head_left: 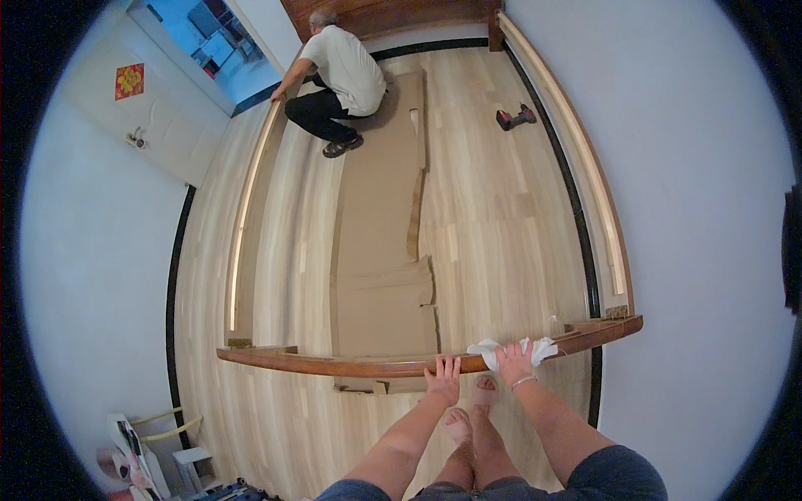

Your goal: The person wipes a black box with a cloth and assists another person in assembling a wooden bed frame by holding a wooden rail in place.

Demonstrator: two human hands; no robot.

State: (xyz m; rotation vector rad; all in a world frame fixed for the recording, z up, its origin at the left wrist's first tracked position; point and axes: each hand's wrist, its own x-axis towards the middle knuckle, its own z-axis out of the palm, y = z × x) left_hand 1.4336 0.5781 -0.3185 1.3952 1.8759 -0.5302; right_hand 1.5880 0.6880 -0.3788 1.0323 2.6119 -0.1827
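Observation:
A brown wooden footboard (326,366) with a curved top edge runs across in front of me, joined at both ends to long side rails. My left hand (444,380) lies on its top edge near the middle, fingers stretched and apart, holding nothing. To the right of it, my right hand (515,365) presses a crumpled white cloth or tissue (545,348) onto the same edge. The cloth spreads out on both sides of the fingers, and part of it is hidden under the hand.
Flattened cardboard (380,225) lies inside the frame. Another person (347,71) crouches at the far left, a hand on the left rail (242,225). A cordless drill (515,118) lies near the right rail (589,159). A headboard (401,17) stands far off; items (138,455) clutter the lower left.

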